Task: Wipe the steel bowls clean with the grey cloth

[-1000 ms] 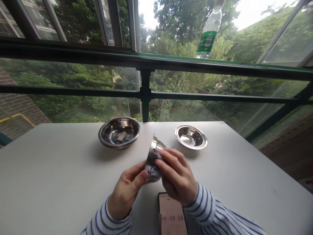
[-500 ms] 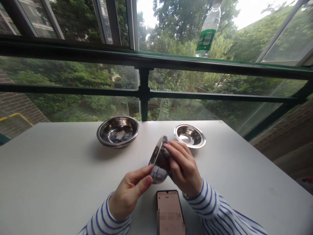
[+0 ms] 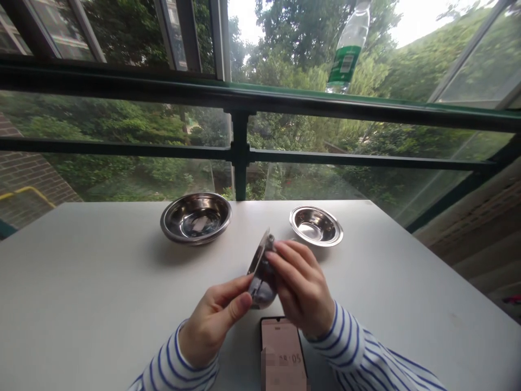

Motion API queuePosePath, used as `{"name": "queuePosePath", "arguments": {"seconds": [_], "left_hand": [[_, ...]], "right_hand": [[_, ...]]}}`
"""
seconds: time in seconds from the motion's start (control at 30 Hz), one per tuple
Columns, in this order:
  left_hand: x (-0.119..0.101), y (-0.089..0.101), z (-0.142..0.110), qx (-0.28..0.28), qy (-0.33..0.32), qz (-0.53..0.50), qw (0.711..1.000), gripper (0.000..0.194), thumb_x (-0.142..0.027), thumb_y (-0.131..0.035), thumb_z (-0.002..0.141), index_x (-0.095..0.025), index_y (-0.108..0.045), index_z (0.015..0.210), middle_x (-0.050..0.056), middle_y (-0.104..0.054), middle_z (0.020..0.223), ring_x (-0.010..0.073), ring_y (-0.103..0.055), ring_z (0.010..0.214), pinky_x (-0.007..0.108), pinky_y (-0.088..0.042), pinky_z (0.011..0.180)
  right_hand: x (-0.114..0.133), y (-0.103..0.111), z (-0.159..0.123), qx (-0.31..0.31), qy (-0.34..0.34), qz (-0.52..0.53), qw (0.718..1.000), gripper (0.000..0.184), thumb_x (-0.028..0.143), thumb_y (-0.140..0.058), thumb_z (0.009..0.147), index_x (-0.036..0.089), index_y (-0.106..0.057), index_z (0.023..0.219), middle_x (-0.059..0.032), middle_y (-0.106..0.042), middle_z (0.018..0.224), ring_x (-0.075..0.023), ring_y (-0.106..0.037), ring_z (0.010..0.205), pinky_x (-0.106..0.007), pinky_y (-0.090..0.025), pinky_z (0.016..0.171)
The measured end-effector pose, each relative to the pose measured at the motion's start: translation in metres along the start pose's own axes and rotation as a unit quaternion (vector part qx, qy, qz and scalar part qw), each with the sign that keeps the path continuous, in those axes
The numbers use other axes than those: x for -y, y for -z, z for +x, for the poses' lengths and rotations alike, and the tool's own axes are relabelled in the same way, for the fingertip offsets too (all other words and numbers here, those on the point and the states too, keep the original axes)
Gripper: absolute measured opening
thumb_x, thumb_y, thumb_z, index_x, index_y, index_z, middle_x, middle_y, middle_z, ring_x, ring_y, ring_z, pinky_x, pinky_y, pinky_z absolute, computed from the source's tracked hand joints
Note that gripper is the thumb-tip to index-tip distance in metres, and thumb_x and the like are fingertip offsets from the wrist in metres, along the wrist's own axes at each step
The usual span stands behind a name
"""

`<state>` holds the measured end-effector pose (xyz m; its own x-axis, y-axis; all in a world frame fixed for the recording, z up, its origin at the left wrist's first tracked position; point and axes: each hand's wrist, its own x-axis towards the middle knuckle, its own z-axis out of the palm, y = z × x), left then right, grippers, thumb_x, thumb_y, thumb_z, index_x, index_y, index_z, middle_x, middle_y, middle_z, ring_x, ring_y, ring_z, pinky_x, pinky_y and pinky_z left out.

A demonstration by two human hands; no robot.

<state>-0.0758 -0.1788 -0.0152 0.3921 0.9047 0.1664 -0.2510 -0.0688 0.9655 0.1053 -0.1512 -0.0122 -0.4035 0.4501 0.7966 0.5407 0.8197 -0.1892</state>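
The left hand pinched a small silver metal bowl tilted above the white tabletop; the right hand, grip unclear, pressed its outside, seemingly rubbing. Further strokes needed steadiness.

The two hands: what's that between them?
In the head view, a tilted metal bowl lies between the left hand, which grips it, and the right hand, at the bowl's outer side.

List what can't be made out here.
Head view:
Metal bowl: inside mostly hidden, turned nearly edge-on.
Right hand: whatever its fingers cover against the bowl.
Phone: lower end cut by bottom edge; part of screen behind pixelated blocks.
Bottle: top cut by upper edge.
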Motion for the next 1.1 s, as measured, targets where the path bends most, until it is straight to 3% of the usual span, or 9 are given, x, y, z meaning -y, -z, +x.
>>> {"name": "queuePosePath", "arguments": {"seconds": [0.13, 0.2, 0.33, 0.4, 0.6, 0.67, 0.83, 0.9, 1.1], "left_hand": [[0.000, 0.003, -0.001, -0.020, -0.012, -0.011, 1.000, 0.033, -0.025, -0.054, 0.082, -0.024, -0.061, 0.114, 0.007, -0.067, 0.108, 0.0251, -0.059, 0.099, 0.039, -0.040, 0.092], [-0.001, 0.004, -0.001, 0.003, -0.005, 0.004, 1.000, 0.032, -0.024, -0.054, 0.082, -0.022, -0.062, 0.114, 0.008, -0.067, 0.109, 0.0264, -0.058, 0.101, 0.040, -0.039, 0.093], [-0.004, 0.000, -0.002, 0.037, 0.007, 0.013, 0.999, 0.031, -0.026, -0.054, 0.082, -0.022, -0.063, 0.111, 0.009, -0.067, 0.108, 0.0272, -0.058, 0.101, 0.040, -0.040, 0.092], [-0.004, -0.001, -0.002, 0.037, 0.007, 0.006, 0.999, 0.031, -0.028, -0.054, 0.082, -0.021, -0.063, 0.111, 0.009, -0.067, 0.109, 0.0273, -0.058, 0.101, 0.040, -0.040, 0.092], [0.004, 0.005, -0.001, -0.007, -0.011, -0.038, 0.999, 0.033, -0.026, -0.053, 0.083, -0.024, -0.061, 0.114, 0.008, -0.067, 0.108, 0.0254, -0.059, 0.098, 0.039, -0.041, 0.090], [0.006, 0.005, -0.001, -0.002, -0.010, -0.043, 0.999, 0.032, -0.025, -0.053, 0.083, -0.023, -0.061, 0.114, 0.009, -0.067, 0.107, 0.0256, -0.059, 0.099, 0.039, -0.041, 0.090], [0.005, 0.002, 0.000, 0.003, 0.006, -0.063, 0.998, 0.033, -0.027, -0.054, 0.082, -0.020, -0.063, 0.113, 0.011, -0.068, 0.105, 0.0280, -0.058, 0.101, 0.045, -0.038, 0.093], [0.006, 0.001, 0.001, -0.018, 0.004, -0.096, 0.995, 0.032, -0.027, -0.056, 0.081, -0.020, -0.064, 0.110, 0.011, -0.069, 0.101, 0.0286, -0.058, 0.101, 0.046, -0.039, 0.092], [0.011, 0.002, 0.003, -0.118, -0.008, -0.172, 0.978, 0.022, -0.026, -0.063, 0.075, -0.021, -0.071, 0.095, 0.009, -0.071, 0.094, 0.0247, -0.062, 0.093, 0.043, -0.041, 0.091]], "right_hand": [[0.006, -0.003, -0.002, 0.009, 0.073, -0.009, 0.997, 0.038, 0.016, -0.049, 0.076, 0.016, -0.055, 0.114, -0.0106, -0.056, 0.120, -0.0281, -0.046, 0.112, -0.046, -0.042, 0.088], [0.000, -0.002, -0.001, -0.008, 0.018, 0.017, 1.000, 0.039, 0.014, -0.047, 0.078, 0.017, -0.054, 0.116, -0.0109, -0.055, 0.120, -0.0262, -0.047, 0.112, -0.045, -0.042, 0.090], [-0.018, 0.000, 0.002, -0.045, -0.181, 0.104, 0.977, 0.034, 0.014, -0.037, 0.086, 0.019, -0.055, 0.115, -0.0089, -0.058, 0.115, -0.0210, -0.052, 0.108, -0.040, -0.044, 0.091], [-0.018, 0.001, 0.001, -0.049, -0.200, 0.121, 0.971, 0.034, 0.014, -0.037, 0.086, 0.019, -0.055, 0.114, -0.0086, -0.059, 0.114, -0.0207, -0.053, 0.107, -0.040, -0.044, 0.091], [0.006, 0.001, -0.002, 0.008, 0.035, 0.050, 0.998, 0.040, 0.012, -0.048, 0.075, 0.017, -0.055, 0.115, -0.0099, -0.054, 0.121, -0.0284, -0.044, 0.113, -0.048, -0.041, 0.090], [0.003, -0.001, -0.002, 0.002, 0.020, 0.050, 0.999, 0.040, 0.013, -0.047, 0.077, 0.018, -0.054, 0.116, -0.0099, -0.054, 0.121, -0.0274, -0.045, 0.113, -0.047, -0.041, 0.090], [-0.013, -0.005, -0.002, -0.052, -0.157, 0.099, 0.981, 0.036, 0.011, -0.037, 0.085, 0.019, -0.054, 0.115, -0.0093, -0.056, 0.117, -0.0214, -0.050, 0.109, -0.042, -0.044, 0.091], [-0.009, -0.005, -0.003, -0.044, -0.126, 0.092, 0.987, 0.037, 0.011, -0.039, 0.083, 0.018, -0.054, 0.116, -0.0098, -0.055, 0.118, -0.0227, -0.048, 0.111, -0.043, -0.043, 0.092], [0.007, -0.007, -0.006, 0.019, 0.089, 0.013, 0.996, 0.038, 0.014, -0.050, 0.074, 0.016, -0.057, 0.112, -0.0108, -0.054, 0.123, -0.0287, -0.042, 0.116, -0.047, -0.041, 0.091]]}}
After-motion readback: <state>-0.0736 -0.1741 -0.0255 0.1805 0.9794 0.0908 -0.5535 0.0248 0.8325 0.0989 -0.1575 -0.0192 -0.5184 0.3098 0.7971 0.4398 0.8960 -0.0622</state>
